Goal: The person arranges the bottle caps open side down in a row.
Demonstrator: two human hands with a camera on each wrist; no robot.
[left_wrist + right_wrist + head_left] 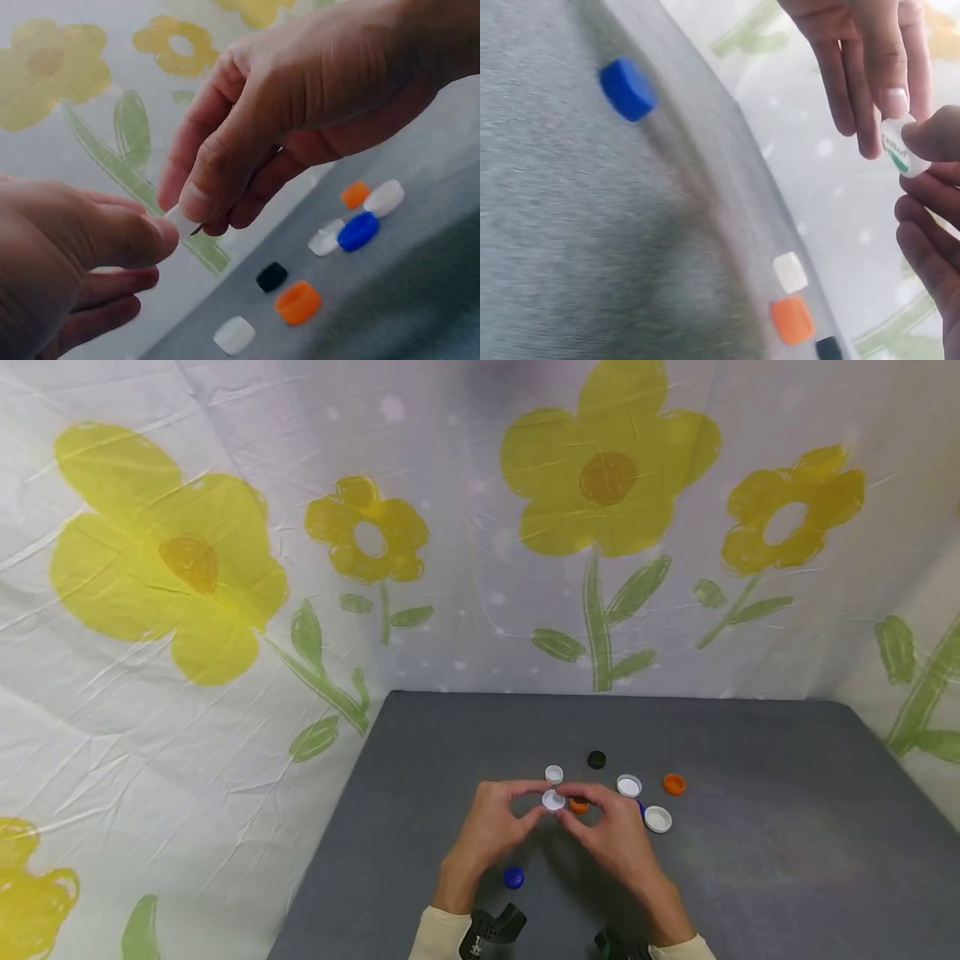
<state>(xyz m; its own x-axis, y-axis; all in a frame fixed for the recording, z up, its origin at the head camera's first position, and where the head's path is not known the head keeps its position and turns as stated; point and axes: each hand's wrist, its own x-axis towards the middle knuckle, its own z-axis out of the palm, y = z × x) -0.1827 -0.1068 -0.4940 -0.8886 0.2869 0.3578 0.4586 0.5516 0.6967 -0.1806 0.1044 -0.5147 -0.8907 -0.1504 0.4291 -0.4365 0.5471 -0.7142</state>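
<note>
We see a person who holds one small white cap (553, 800) in the air, above the dark grey counter (787, 793). The left hand (495, 827) pinches it at one side between thumb and index finger, and the right hand (615, 831) pinches it in the same way at the opposite side. In the right wrist view, we can see some green print on its face. Just beyond the hands lies a second white cap (553, 774), and farther, a bit to the right, a black cap (596, 760). An orange cap (579, 806) is partly covered by the right fingers. To the right of this hand we find two white caps (657, 819), another orange cap (674, 784) and a half-hidden blue cap (641, 808). One more blue cap (513, 877) lies between the forearms, nearer to the left one. Behind the counter hangs a flowered cloth (480, 635).
</note>
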